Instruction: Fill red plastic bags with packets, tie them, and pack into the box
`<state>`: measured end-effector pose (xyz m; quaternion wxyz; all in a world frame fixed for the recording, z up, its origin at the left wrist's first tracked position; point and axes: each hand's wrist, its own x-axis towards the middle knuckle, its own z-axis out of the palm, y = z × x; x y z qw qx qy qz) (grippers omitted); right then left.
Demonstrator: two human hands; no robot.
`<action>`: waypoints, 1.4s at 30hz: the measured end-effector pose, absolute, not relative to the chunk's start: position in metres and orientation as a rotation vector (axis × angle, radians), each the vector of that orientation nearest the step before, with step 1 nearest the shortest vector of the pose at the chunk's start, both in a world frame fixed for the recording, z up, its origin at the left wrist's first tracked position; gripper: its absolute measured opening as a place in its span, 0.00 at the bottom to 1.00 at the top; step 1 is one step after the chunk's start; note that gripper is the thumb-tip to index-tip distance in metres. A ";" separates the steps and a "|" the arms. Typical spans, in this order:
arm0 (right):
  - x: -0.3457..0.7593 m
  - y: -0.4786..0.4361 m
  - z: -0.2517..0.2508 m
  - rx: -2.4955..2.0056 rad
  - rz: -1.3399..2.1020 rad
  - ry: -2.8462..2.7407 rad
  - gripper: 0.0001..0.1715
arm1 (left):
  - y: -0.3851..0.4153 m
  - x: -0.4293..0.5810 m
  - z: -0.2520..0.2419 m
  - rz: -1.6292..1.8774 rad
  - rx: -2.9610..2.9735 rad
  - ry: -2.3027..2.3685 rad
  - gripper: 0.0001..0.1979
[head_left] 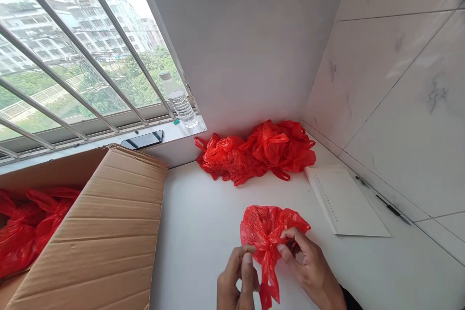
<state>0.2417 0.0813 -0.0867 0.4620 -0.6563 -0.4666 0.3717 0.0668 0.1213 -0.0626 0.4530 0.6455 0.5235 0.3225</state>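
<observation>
A red plastic bag (pixel 259 225), knotted or gathered at its middle, lies on the white tabletop in front of me. One of its handles hangs down toward me as a loose tail. My left hand (pixel 240 276) is closed in a pinch at the bag's near left side, by the knot. From the right, my right hand (pixel 310 264) pinches a strip of the bag between thumb and forefinger, close to the knot. What the bag holds, if anything, cannot be seen.
Against the wall lies a heap of red plastic bags (pixel 254 152). An open cardboard box (pixel 119 223) with more red bags stands at left. A notebook (pixel 348 201) and a black pen (pixel 394 209) lie at right. The windowsill bears a phone (pixel 143 140) and a water bottle (pixel 180 104).
</observation>
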 end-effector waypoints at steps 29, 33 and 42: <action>0.269 0.074 -0.062 -1.741 0.854 -1.550 0.10 | 0.124 0.030 -0.070 1.071 1.925 1.286 0.08; 0.284 0.070 -0.053 -1.743 0.935 -1.126 0.14 | 0.125 0.012 -0.060 1.046 1.512 1.591 0.13; 0.271 0.072 -0.023 -1.703 0.856 -1.005 0.18 | 0.118 0.046 -0.029 1.275 1.871 1.318 0.09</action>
